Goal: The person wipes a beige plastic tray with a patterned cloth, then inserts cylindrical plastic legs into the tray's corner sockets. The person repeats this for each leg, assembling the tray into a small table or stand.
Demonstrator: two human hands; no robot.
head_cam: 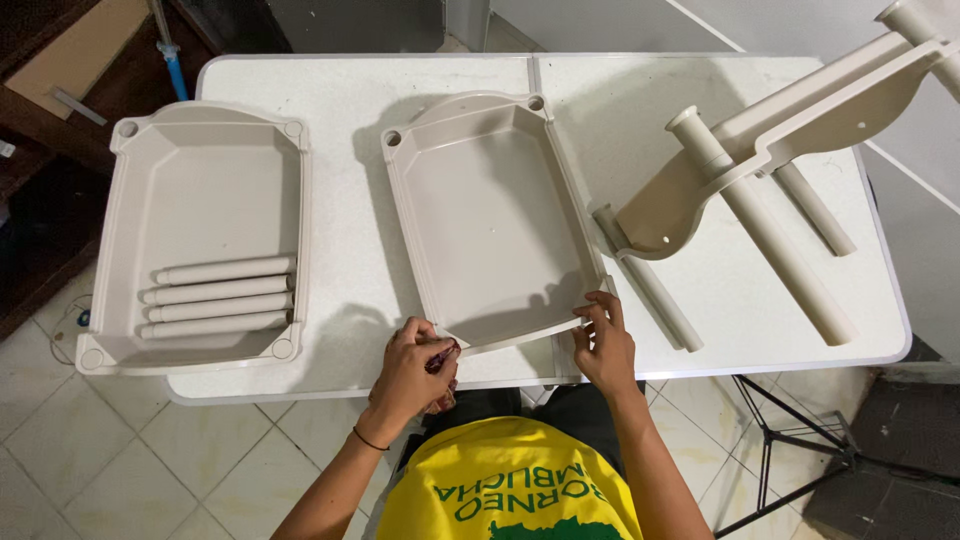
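Tray (490,215): beige, at worktop (350,230) centre, near edge gripped at both corners. Left hand (412,365) closed on near-left corner, small dark-red object pinched in fingers. Right hand (603,345) clamped on near-right corner, fingers spread along rim. Second tray (190,165) at left, holding four tubes (220,297). Shelf assembly (760,160) with tubes at right, one loose tube (650,285) just beside the held tray.

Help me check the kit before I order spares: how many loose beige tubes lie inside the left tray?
4, lying side by side along the near end of the left tray: tubes at and. More tubes lie on the table to the right, outside this tray.
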